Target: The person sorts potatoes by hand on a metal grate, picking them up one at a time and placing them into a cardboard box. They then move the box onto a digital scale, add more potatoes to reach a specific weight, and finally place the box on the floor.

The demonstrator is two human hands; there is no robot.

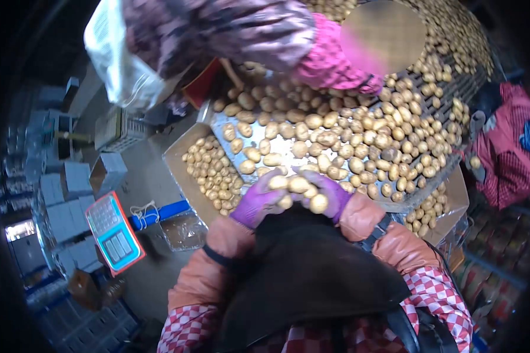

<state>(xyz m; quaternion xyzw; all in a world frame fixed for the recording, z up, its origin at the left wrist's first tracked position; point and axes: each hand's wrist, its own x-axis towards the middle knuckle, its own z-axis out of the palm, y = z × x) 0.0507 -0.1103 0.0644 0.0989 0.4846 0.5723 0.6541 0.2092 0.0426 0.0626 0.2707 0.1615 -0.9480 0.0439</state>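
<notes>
Both of my hands wear purple gloves and are cupped together at the near edge of a metal sorting table (284, 150). My left hand (255, 203) is closed around potatoes from the left side. From the right, my right hand (334, 195) curls around the same small bunch of potatoes (298, 185). Several pale potatoes show between the palms, and the fingers are partly hidden beneath and behind them. Just beyond my hands, many loose potatoes (327, 138) are spread over the table.
A cardboard box of smaller potatoes (209, 176) stands left of the table, another potato-filled box (427, 213) at right. A digital scale (115, 233) is at far left. Across the table, a co-worker's pink-sleeved arm (335, 59) reaches over potatoes. Another person's checked sleeve (503, 147) is at right.
</notes>
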